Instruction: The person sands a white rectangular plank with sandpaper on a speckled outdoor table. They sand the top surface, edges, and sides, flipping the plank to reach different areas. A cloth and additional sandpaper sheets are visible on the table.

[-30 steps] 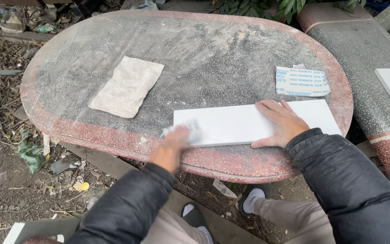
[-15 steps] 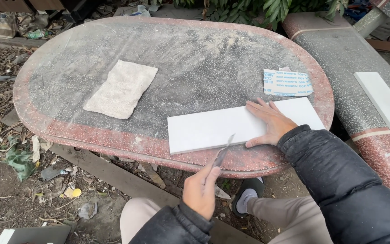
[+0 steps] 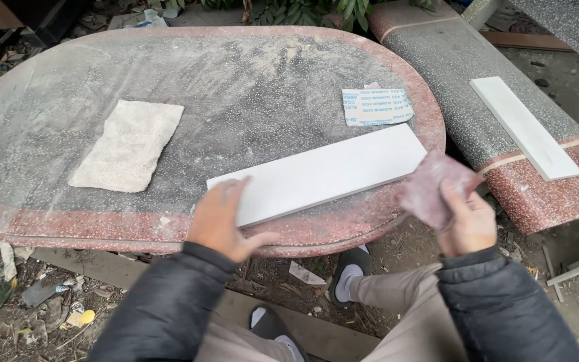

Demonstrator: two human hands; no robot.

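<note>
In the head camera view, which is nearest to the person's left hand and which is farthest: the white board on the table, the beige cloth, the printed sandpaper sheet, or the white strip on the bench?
From the left hand:
1. White board, under the hand, touching it.
2. Beige cloth, on the table's left part.
3. Printed sandpaper sheet, at the table's far right edge.
4. White strip, on the bench to the right.

Outdoor yard work spot, dusty terrazzo table (image 3: 169, 60), stone bench (image 3: 450, 60), littered dirt ground (image 3: 28, 302)
</note>
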